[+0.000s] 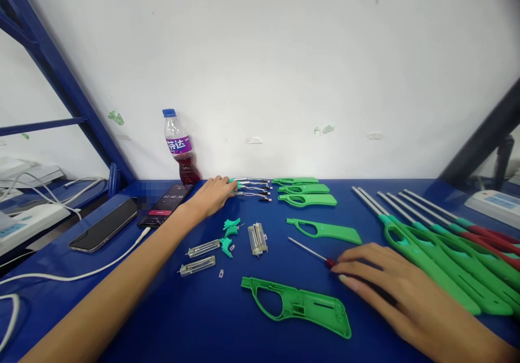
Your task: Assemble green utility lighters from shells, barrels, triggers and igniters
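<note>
My left hand (pixel 215 195) reaches to the back of the table, its fingers curled over the near ends of several wired igniters (pixel 255 187); its fingertips are partly hidden. Under the fingers of my right hand (pixel 377 276) is a screwdriver (pixel 309 249), its red handle mostly covered and its shaft pointing left. In front lies an open green lighter shell half (pixel 300 304), inner side up. Behind the screwdriver rests another green shell half (pixel 331 232), outer side up. Clear gas tanks (pixel 197 265), a further pair of tanks (pixel 257 239) and teal triggers (pixel 226 246) lie left of centre.
More green shell halves (pixel 307 199) lie near the wall. Long-necked lighters (pixel 430 263) fill the right side. At left are a bottle (pixel 179 146), a lit phone (pixel 168 203), a dark phone (pixel 105 225) and a white cable (pixel 81 278). Blue frame posts (pixel 69 76) flank the table.
</note>
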The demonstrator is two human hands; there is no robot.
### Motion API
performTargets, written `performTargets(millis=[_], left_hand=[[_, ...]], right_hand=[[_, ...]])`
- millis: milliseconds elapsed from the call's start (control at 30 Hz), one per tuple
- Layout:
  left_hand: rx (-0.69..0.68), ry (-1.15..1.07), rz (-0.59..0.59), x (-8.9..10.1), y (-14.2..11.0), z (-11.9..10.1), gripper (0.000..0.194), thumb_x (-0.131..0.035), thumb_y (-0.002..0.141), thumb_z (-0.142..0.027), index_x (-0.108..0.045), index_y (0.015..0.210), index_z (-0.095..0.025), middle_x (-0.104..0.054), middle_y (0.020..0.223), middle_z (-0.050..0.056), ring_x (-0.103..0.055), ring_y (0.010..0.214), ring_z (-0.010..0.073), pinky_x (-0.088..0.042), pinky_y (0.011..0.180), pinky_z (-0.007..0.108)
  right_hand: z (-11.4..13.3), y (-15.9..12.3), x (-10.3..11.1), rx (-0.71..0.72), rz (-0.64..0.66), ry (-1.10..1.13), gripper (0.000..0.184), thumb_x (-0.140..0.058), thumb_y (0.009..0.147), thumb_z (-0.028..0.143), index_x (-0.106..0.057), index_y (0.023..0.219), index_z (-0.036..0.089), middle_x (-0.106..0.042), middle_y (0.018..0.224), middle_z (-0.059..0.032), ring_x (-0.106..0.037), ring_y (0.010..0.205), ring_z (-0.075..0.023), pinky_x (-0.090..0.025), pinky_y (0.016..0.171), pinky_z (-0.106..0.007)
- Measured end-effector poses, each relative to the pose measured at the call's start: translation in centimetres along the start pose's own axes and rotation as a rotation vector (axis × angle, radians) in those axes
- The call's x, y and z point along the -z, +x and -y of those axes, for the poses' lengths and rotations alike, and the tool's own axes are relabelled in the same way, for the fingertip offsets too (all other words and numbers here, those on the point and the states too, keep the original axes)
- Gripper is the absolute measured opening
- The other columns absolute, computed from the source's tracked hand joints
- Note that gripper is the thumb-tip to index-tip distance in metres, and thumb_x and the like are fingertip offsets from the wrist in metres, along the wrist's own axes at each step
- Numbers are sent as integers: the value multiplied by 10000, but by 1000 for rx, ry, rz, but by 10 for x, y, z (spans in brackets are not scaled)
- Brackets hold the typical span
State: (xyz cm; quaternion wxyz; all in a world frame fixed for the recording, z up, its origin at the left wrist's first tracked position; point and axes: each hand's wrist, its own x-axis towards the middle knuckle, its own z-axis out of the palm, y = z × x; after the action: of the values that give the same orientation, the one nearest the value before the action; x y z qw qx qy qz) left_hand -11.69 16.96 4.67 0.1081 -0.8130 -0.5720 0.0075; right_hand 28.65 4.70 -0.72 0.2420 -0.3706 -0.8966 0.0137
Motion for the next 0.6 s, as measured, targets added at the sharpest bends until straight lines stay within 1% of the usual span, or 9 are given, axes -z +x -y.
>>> performTargets(millis=[100,200,233,300,400,433,467,533,600], left_hand=[[27,10,-35,12,-10,0,350,-698,1040,-393,-650,1312,-177,-680,1291,98,-703,1087,250,-620,929,466],[36,0,-95,33,-30,0,339,-667,1056,-386,-630,1319,-176,-676,1248,89,-699,1028,235,-613,906,452],[33,-11,-120,40,-40,-2,308,-616,1080,-361,-615,1325,-174,-669,1228,87,-693,1001,230,-603,914,459],[19,-48,-170,54,-63,-9,292,-419,1126,-289,-589,1328,-164,-638,1199,122,-684,943,248,-577,931,488],[26,-119,-250,66,-106,-33,345,-300,1144,-359,-528,1360,-216,-605,1227,115,-686,928,251,-591,844,432],[12,-158,-265,67,-121,-44,327,-298,1149,-367,-527,1349,-246,-606,1236,94,-697,956,231,-596,840,385],[-15,-254,-310,64,-135,-57,282,-342,1145,-349,-542,1326,-267,-624,1229,75,-711,991,216,-599,852,342],[-46,-384,-363,54,-161,-81,242,-398,1132,-303,-579,1292,-299,-682,1163,40,-742,997,181,-603,800,233],[-56,-465,-313,39,-182,-101,282,-397,1134,-308,-600,1328,-331,-718,1179,29,-770,986,158,-606,809,176]], right_hand=[[-2,-8,-4,-35,-80,-27,325,-561,1059,457,-729,1335,424,-766,1281,-24,-752,1143,-294,-631,986,-482],[11,-15,-12,-19,-88,-9,366,-613,1023,511,-698,1373,444,-748,1340,-25,-738,1186,-319,-645,969,-493],[16,-17,-15,-8,-72,-3,387,-638,1007,531,-689,1382,447,-748,1344,-24,-738,1192,-319,-649,966,-486],[25,-20,-21,6,-26,-4,406,-673,989,552,-682,1383,455,-759,1318,-18,-749,1177,-306,-649,983,-469],[27,-26,-27,16,-17,-19,382,-625,1024,539,-673,1392,446,-779,1263,-14,-765,1140,-292,-636,1026,-485],[25,-29,-29,19,-22,-27,379,-592,1043,524,-662,1407,445,-778,1270,-11,-762,1152,-296,-626,1047,-508],[22,-32,-29,22,-23,-36,387,-561,1058,507,-645,1431,444,-774,1289,-9,-754,1176,-303,-615,1067,-531],[17,-38,-29,21,-4,-50,416,-514,1079,449,-601,1485,444,-755,1347,1,-728,1239,-309,-591,1110,-555],[14,-43,-27,5,25,-41,454,-492,1083,394,-564,1529,442,-733,1395,6,-707,1284,-302,-584,1132,-533]])
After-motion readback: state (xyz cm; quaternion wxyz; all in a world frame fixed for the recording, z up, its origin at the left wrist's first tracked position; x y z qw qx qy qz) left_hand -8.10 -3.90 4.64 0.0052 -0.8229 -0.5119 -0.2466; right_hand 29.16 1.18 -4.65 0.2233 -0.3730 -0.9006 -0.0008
